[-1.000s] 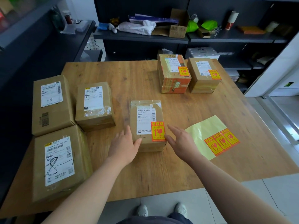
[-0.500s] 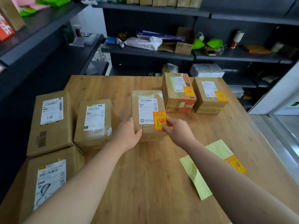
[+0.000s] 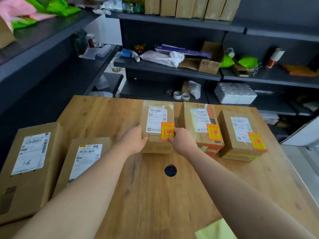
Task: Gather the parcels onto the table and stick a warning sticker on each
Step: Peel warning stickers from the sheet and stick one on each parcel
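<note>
Left hand (image 3: 133,140) grips the near left corner of the middle parcel (image 3: 155,144), thumb on top and fingers curled down its left side. Right hand (image 3: 182,142) clasps the near right corner of the same box, its thumb lying on the orange warning sticker (image 3: 167,131) already stuck beside the white shipping label (image 3: 155,120). I see the parcel sitting flat on the wooden table (image 3: 146,204), towards the far edge, its long axis running away from me, just beside 2 stickered parcels (image 3: 202,128) to its right

I judge this box done and placed, so the coming move turns on the 2 bare parcels: a small parcel (image 3: 86,157) and a large parcel (image 3: 31,163), neither showing a sticker. Both lie to the left of my left hand and nearer to me, well apart from the right hand. The small one is the closer, just beside my left forearm (image 3: 89,187), with its long axis also pointing away from me. My left hand is the nearer one for drawing it to the middle. The yellow sticker sheet (image 3: 215,230) shows only as a corner at the bottom edge, close by my right forearm (image 3: 233,187), so the right hand is the nearer one for peeling the next sticker
</note>
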Demonstrator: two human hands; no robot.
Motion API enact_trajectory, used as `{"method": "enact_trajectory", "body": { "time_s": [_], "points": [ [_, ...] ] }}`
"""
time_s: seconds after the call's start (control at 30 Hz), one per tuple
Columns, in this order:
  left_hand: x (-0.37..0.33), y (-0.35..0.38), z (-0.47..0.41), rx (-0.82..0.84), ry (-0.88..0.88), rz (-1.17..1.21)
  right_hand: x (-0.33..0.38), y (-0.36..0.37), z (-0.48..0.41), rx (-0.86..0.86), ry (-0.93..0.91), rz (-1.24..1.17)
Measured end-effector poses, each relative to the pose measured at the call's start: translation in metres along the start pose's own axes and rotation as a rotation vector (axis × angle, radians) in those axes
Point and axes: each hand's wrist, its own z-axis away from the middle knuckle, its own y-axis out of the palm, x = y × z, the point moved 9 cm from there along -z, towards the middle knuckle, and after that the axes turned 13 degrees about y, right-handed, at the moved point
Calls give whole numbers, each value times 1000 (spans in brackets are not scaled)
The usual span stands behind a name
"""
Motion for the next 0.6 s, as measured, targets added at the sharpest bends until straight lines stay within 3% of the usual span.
{"method": "enact_trajectory", "body": {
  "time_s": [0.37,0.6],
  "points": [
    [35,21,-40,6,-37,-8,4,21,-51,36,53,-11],
    [23,14,-31,22,-21,-108,14,15,-33,-39,-31,156]
  ]
}}
